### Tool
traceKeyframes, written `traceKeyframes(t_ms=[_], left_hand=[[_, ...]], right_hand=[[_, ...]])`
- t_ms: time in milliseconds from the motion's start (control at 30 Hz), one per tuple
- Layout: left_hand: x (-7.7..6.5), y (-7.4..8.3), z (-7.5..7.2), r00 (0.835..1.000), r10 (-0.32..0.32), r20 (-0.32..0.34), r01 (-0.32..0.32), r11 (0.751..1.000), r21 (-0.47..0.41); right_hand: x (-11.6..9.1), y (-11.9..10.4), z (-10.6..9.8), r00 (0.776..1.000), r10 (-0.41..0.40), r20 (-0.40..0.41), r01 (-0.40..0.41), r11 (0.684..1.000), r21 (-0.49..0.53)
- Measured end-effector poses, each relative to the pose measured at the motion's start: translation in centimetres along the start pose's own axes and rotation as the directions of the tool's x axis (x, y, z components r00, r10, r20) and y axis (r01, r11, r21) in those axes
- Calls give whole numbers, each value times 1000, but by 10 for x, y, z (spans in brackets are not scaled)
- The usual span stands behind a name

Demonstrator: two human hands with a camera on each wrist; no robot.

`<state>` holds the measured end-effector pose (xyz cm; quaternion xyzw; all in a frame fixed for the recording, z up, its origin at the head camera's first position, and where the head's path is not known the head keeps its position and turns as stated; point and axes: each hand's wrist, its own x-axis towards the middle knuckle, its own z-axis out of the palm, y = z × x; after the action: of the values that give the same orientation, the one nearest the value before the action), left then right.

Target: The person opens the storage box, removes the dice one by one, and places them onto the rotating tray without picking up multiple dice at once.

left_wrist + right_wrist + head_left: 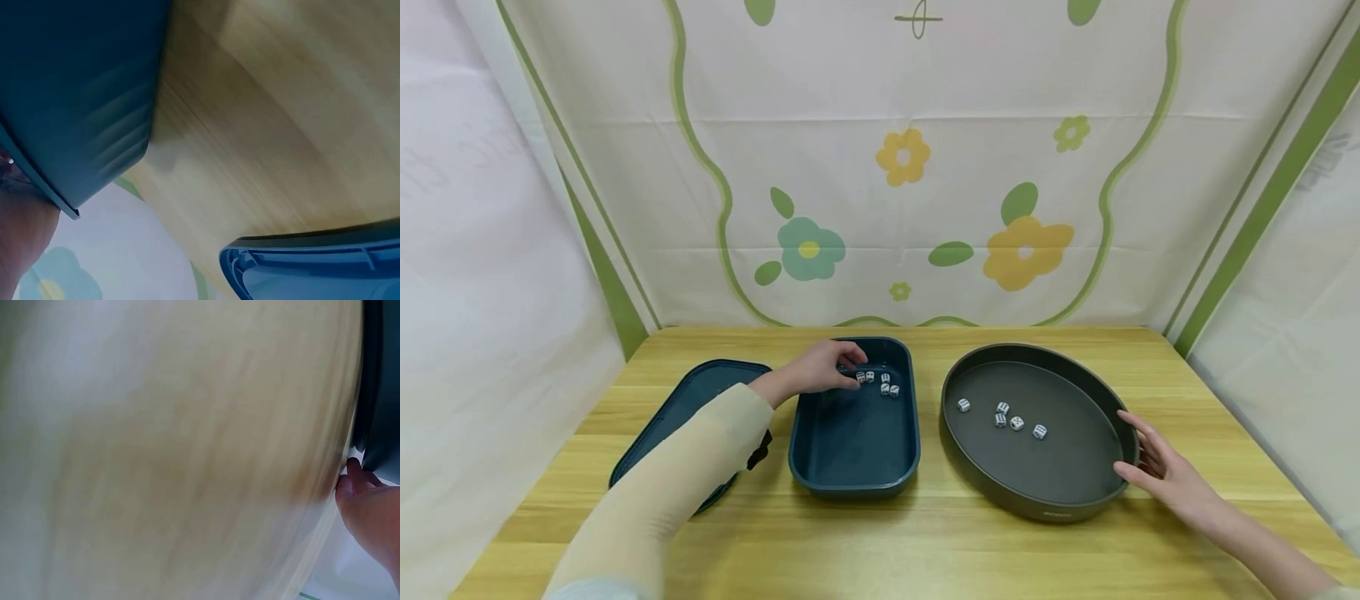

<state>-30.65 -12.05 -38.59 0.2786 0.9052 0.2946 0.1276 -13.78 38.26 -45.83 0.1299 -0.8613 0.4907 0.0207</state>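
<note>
My left hand (820,367) reaches over the left wall of a dark blue rectangular tray (853,454). Its thumb and fingers are apart, close beside several white dice (885,383) at the tray's far end. Whether a fingertip touches a die cannot be told. Only part of this hand (22,231) shows past the tray's side (81,94) in the left wrist view. At the right, my right hand (1172,479) rests its thumb and fingers, spread, on the rim of a round dark grey pan (1060,367). Several white dice (1017,422) lie scattered in the pan.
A dark blue lid (700,392) lies left of the tray, partly behind my left forearm. All stands on a wood-grain table (880,550). Flower-printed white cloth (910,217) rises behind the table, and more cloth hangs at both sides.
</note>
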Motion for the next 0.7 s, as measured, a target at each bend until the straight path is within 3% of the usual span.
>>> traceKeyframes(t_ms=[200, 400, 700], left_hand=[[9, 2, 0, 997, -62, 53, 60, 998, 36], [9, 4, 1, 992, -76, 100, 73, 997, 41], [9, 5, 5, 984, -15, 177, 6, 999, 54]], right_hand=[[0, 1, 0, 1000, -1, 1, 1, 1000, 12], [1, 1, 0, 1000, -4, 3, 4, 1000, 12], [0, 2, 0, 1000, 11, 3, -11, 1000, 6]])
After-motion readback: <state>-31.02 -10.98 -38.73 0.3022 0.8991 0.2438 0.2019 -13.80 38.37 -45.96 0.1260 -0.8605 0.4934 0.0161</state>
